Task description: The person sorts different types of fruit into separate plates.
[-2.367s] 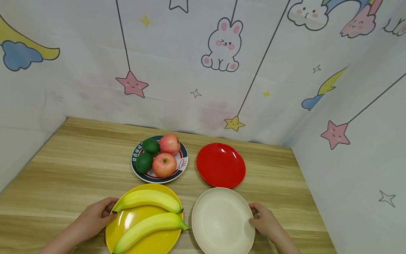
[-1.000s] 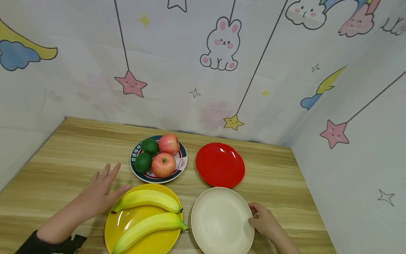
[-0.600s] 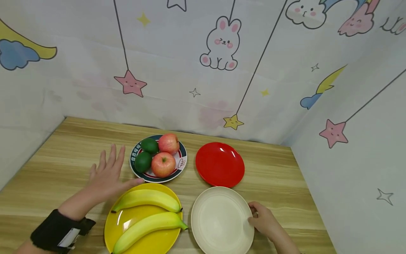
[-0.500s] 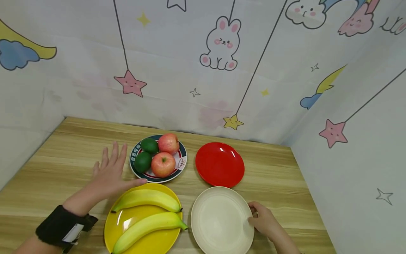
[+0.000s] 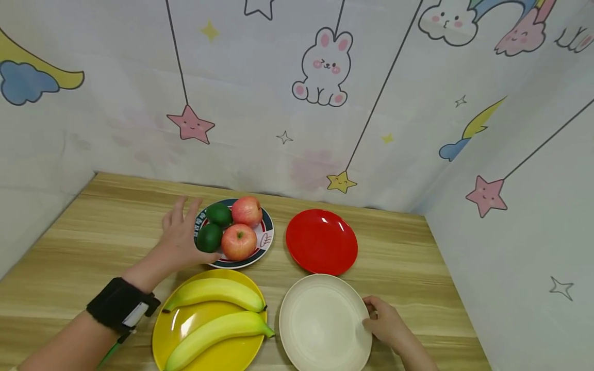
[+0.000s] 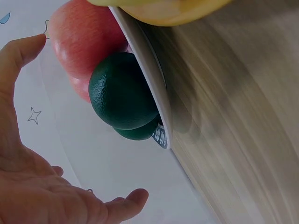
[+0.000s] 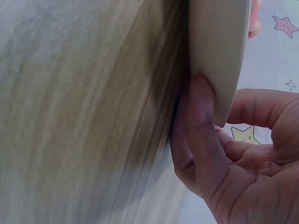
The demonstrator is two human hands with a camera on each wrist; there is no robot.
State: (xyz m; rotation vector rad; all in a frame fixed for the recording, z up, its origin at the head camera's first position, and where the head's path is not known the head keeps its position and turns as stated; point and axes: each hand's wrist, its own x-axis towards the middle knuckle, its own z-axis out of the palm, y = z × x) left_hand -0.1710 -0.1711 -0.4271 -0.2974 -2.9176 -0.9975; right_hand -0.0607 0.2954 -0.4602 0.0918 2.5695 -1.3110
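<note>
Left hand (image 5: 178, 242) was spread wide, fingers loose, grip holding nothing, right beside the near lime (image 5: 209, 237), which sat just to its right on the glossy patterned plate (image 5: 266, 238) with another lime and two smooth apples (image 5: 238, 241). Round fruit, so no long axis, unlike the bananas (image 5: 215, 292) lying crosswise on the yellow plate. Right hand (image 5: 387, 324) pinched the matte cream plate (image 5: 320, 324) rim on the wood-grain worktop (image 5: 93, 242), well apart.

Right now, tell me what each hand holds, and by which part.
The right hand pinches the cream plate by its right rim. The left hand holds nothing, open beside the green fruit.
</note>
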